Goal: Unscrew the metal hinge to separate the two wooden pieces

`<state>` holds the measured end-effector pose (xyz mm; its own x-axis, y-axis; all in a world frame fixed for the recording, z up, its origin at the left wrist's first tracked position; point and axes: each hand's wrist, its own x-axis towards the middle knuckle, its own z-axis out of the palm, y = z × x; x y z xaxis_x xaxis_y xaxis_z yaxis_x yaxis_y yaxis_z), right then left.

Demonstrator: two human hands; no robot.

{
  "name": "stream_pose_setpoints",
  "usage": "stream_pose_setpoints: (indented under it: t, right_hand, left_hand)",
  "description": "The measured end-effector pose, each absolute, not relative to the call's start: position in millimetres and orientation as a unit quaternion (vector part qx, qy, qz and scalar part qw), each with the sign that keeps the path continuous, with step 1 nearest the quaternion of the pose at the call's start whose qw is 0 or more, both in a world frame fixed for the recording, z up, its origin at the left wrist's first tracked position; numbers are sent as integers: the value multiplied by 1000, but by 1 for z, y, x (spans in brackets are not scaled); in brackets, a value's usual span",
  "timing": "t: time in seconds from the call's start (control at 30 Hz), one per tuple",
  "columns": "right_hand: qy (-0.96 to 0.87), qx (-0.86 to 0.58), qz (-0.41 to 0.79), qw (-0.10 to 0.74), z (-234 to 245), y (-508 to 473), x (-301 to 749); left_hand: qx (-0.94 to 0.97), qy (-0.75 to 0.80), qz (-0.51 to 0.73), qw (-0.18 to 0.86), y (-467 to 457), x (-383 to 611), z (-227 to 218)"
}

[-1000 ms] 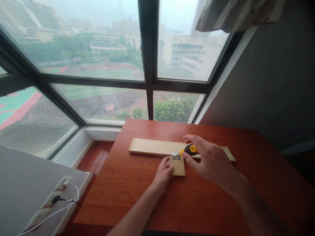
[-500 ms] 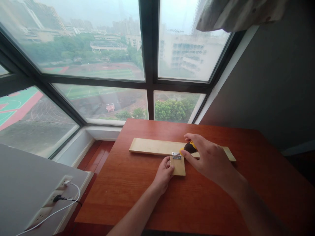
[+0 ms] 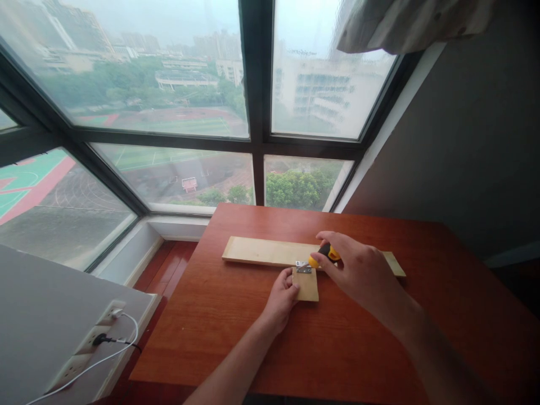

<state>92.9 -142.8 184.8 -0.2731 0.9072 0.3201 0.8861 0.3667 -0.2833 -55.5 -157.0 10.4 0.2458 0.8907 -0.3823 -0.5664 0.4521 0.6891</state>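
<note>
A long pale wooden board (image 3: 265,251) lies across the reddish-brown table (image 3: 202,320). At its near edge sits a metal hinge (image 3: 303,265), which overlaps the top of a small square wooden piece (image 3: 307,288). My left hand (image 3: 282,298) is closed on the left side of that small piece, thumb on top. In my right hand (image 3: 358,267) is a screwdriver (image 3: 324,255) with a yellow and black handle, gripped between thumb and fingers. Its shaft slants down left to the hinge. Whether a screw sits under the tip is too small to tell.
Large windows (image 3: 177,174) with dark frames rise behind the table. At lower left, a wall socket strip (image 3: 90,340) holds plugs with a white cable (image 3: 135,326) and a black one. A grey wall (image 3: 459,140) stands at right, and a curtain (image 3: 413,25) hangs above.
The screwdriver handle has turned in my right hand, showing more yellow on its side. My left hand, the wooden pieces and the hinge keep their places.
</note>
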Motion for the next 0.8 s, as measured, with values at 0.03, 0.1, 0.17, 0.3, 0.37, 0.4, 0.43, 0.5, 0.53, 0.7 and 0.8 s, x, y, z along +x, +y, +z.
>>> stream_pose_setpoints:
  t: [0.03, 0.1, 0.17, 0.3, 0.37, 0.4, 0.43, 0.5, 0.53, 0.7, 0.8]
  right_hand:
    - [-797, -560, 31, 223, 184, -142, 93]
    - [-803, -548, 42, 230, 185, -143, 94]
    - [-814, -532, 43, 229, 187, -144, 95]
    - [-819, -526, 32, 225, 189, -145, 98]
    - [-806, -548, 21, 222, 187, -143, 98]
    - [-800, -558, 17, 221, 186, -142, 99]
    - [-794, -565, 17, 222, 185, -141, 99]
    - [-791, -566, 30, 231, 182, -140, 99]
    - [-792, -562, 37, 237, 182, -139, 100]
    - [-814, -523, 56, 246, 185, -143, 101]
    - [-821, -516, 54, 240, 185, -144, 101]
  left_hand:
    - [211, 384, 479, 761, -157, -55, 11]
    - [210, 382, 480, 761, -157, -55, 11]
    - [211, 381, 481, 761, -157, -55, 10]
    - [214, 378, 482, 761, -157, -55, 9]
    - [214, 380, 481, 761, -157, -55, 8]
    - [214, 381, 481, 760, -157, -55, 8]
    - [215, 381, 480, 760, -157, -55, 8]
    - [216, 381, 481, 760, -157, -55, 7]
    - [216, 381, 481, 760, -156, -55, 7]
    - [214, 385, 480, 758, -156, -54, 7]
    - [218, 380, 482, 759, -156, -54, 5]
